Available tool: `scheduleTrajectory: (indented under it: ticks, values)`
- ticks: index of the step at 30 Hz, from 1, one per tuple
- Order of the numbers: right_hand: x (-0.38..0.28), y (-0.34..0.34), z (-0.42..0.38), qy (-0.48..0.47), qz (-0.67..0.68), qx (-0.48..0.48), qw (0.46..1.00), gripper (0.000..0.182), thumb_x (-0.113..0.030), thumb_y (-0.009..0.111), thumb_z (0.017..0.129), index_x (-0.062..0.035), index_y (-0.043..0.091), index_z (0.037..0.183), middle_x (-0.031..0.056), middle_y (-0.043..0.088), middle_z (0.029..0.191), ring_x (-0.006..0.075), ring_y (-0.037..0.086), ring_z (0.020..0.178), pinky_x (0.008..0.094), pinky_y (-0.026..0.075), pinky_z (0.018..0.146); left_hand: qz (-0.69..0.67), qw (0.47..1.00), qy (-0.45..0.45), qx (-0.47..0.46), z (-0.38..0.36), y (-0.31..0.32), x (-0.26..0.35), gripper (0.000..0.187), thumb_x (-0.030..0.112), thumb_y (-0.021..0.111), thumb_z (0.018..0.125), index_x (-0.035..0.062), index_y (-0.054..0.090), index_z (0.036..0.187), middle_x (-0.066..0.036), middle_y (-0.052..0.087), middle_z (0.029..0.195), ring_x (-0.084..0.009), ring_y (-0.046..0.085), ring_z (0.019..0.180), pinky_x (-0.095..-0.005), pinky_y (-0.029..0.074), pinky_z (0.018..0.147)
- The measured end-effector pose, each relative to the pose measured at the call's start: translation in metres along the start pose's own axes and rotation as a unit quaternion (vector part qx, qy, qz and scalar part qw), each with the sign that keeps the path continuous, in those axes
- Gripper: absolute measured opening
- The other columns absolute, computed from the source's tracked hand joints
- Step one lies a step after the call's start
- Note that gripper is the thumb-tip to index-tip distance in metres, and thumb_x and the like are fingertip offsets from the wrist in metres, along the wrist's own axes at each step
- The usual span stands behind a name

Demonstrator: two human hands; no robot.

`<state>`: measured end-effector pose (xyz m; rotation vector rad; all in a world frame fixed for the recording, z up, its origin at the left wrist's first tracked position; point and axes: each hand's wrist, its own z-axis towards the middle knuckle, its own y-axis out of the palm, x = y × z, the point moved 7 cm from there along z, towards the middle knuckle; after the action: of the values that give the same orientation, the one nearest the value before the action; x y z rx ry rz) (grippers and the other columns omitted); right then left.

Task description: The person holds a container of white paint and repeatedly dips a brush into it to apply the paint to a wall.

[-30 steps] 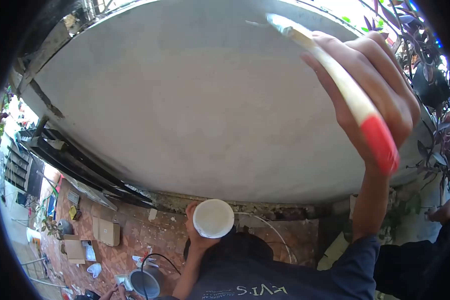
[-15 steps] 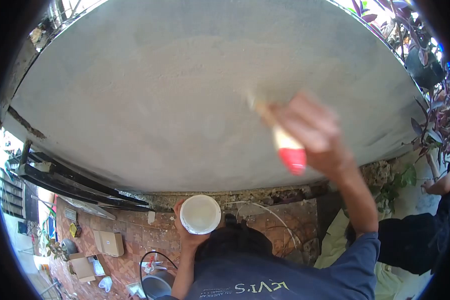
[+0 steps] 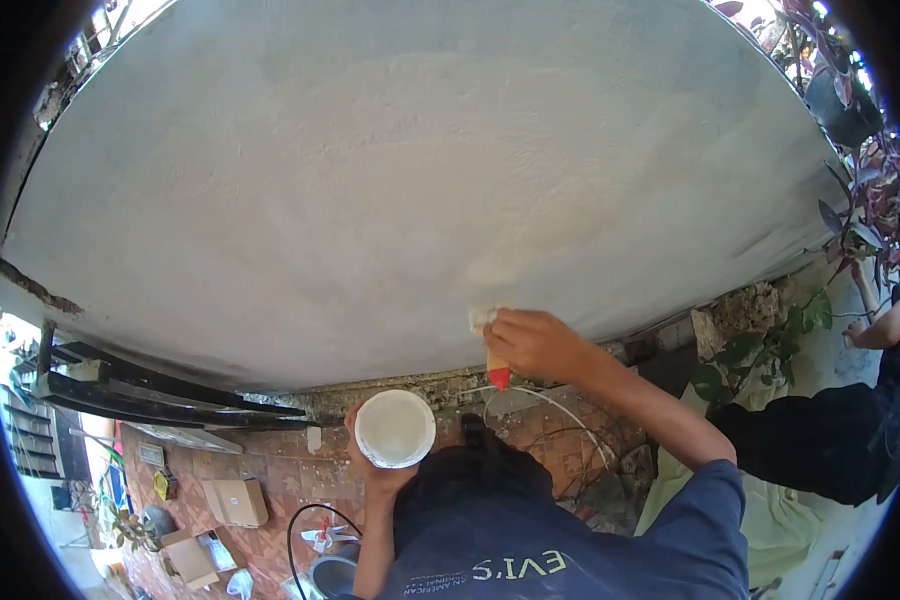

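My right hand (image 3: 538,343) grips a paintbrush (image 3: 498,370) with a pale handle and a red end. Its whitish bristles point up, right at the lower part of a broad grey wall (image 3: 370,200). Low and to the left, my left hand (image 3: 362,447) is wrapped around a round white tub (image 3: 396,430), its fingers partly hidden behind it. Off-white paint shows inside the tub, and its open top faces the camera.
Black metal bars (image 3: 160,385) run along the wall's lower left. Cardboard boxes (image 3: 235,502) and a grey bucket (image 3: 333,575) stand on the tiled floor. Another person (image 3: 820,440) is at the right, near hanging plants (image 3: 875,190). A pale hose (image 3: 570,425) lies below the wall.
My right hand has brought the brush down and left, from mid-wall to the wall's lower part. My left hand still holds the tub in nearly the same place.
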<state>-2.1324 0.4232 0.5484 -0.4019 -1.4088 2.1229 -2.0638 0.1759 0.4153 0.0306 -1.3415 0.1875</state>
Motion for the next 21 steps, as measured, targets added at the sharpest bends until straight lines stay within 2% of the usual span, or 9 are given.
scheduleTrajectory:
  ticks: [3,4,7,11,13,15,17,20,21]
  values:
    - [0.015,-0.111,0.047,0.015,-0.064,0.121,0.990,0.022,-0.006,0.065,0.072,0.0022,0.062,0.092,0.0052,0.056,0.079,0.0178,0.059,0.076,0.0279,0.050,0.059,-0.046,0.996,-0.004,-0.079,-0.001,-0.010,-0.015,0.107,0.014,0.089,0.058,0.0047,0.020,0.138,-0.018,0.045,0.132,-0.0286,0.051,0.119,-0.0405,0.043,0.100]
    - [0.011,-0.151,0.061,0.010,-0.142,0.169,0.975,0.024,-0.004,0.071,0.067,0.0027,0.065,0.089,0.0054,0.059,0.077,0.0174,0.058,0.069,0.0263,0.048,0.056,0.011,0.998,0.006,-0.064,0.004,-0.013,-0.012,0.106,0.015,0.090,0.058,0.0051,0.020,0.138,-0.018,0.046,0.132,-0.0283,0.052,0.118,-0.0403,0.043,0.099]
    - [-0.010,-0.224,0.077,-0.077,-0.345,0.347,0.869,0.028,-0.002,0.080,0.063,0.0007,0.069,0.089,0.0051,0.063,0.079,0.0168,0.057,0.066,0.0261,0.049,0.057,0.083,0.994,0.030,-0.058,0.014,-0.018,-0.012,0.104,0.016,0.090,0.059,0.0057,0.021,0.137,-0.017,0.047,0.130,-0.0278,0.053,0.117,-0.0402,0.043,0.099]
    - [0.005,-0.172,0.063,-0.040,-0.368,0.286,0.884,0.026,0.007,0.073,0.062,0.0015,0.070,0.087,0.0068,0.064,0.080,0.0127,0.053,0.060,0.0224,0.045,0.052,0.057,0.998,0.010,-0.033,0.015,-0.018,-0.013,0.096,0.016,0.085,0.056,0.0025,0.031,0.135,-0.013,0.049,0.124,-0.0240,0.054,0.113,-0.0364,0.044,0.095]
    - [0.007,-0.096,0.030,0.017,-0.267,0.225,0.937,0.022,0.007,0.070,0.066,0.0019,0.069,0.088,0.0050,0.061,0.078,0.0116,0.052,0.060,0.0219,0.045,0.052,0.027,0.999,0.006,-0.021,0.012,-0.021,-0.013,0.095,0.016,0.084,0.055,0.0016,0.034,0.135,-0.012,0.049,0.124,-0.0229,0.053,0.112,-0.0358,0.043,0.096]
    - [-0.009,-0.026,-0.006,0.095,-0.173,0.145,0.970,0.019,0.003,0.066,0.071,0.0030,0.065,0.090,0.0031,0.046,0.068,0.0132,0.052,0.062,0.0255,0.048,0.054,0.011,1.000,0.014,-0.022,0.009,-0.028,-0.015,0.096,0.015,0.085,0.055,0.0019,0.034,0.135,-0.012,0.048,0.125,-0.0231,0.052,0.114,-0.0364,0.042,0.098]
    - [-0.015,0.037,-0.033,0.147,-0.016,0.079,0.986,0.026,0.001,0.065,0.069,0.0032,0.062,0.094,0.0046,0.048,0.074,0.0158,0.054,0.070,0.0280,0.048,0.056,0.031,0.999,-0.023,0.000,0.003,-0.034,-0.036,0.104,0.018,0.088,0.053,0.0023,0.029,0.138,-0.013,0.044,0.131,-0.0246,0.049,0.119,-0.0384,0.040,0.101]
    - [-0.006,0.014,-0.022,0.113,-0.010,0.026,0.993,0.031,-0.001,0.064,0.067,0.0029,0.058,0.098,0.0048,0.049,0.079,0.0182,0.056,0.078,0.0296,0.047,0.059,0.077,0.997,0.023,0.016,-0.006,-0.045,-0.052,0.111,0.019,0.091,0.053,0.0028,0.024,0.140,-0.015,0.040,0.137,-0.0264,0.047,0.123,-0.0402,0.040,0.102]
    - [0.001,-0.030,-0.005,0.118,-0.039,0.058,0.991,0.029,0.000,0.065,0.065,0.0022,0.060,0.094,0.0042,0.050,0.077,0.0174,0.056,0.074,0.0288,0.047,0.057,0.076,0.997,0.023,0.012,-0.005,-0.042,-0.045,0.111,0.019,0.091,0.053,0.0028,0.024,0.140,-0.015,0.040,0.137,-0.0264,0.047,0.123,-0.0402,0.040,0.102]
